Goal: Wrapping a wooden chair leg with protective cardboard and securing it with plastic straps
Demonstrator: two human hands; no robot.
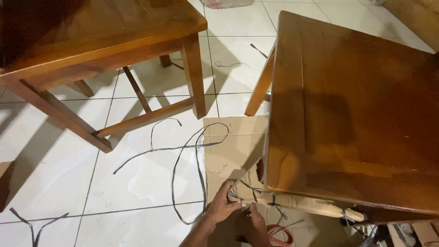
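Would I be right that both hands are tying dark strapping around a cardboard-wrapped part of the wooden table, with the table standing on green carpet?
Not quite: the floor is white tile, not green carpet, as the head view shows. The rest holds: the left hand and right hand work dark strapping around the cardboard-wrapped part of the wooden table.

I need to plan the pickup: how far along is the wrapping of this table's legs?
Done: cardboard wrap already covers one leg, crossed by grey strap. In hand: left hand and right hand work the strap at its end. Left: loose strap trails over the floor; another leg is bare.
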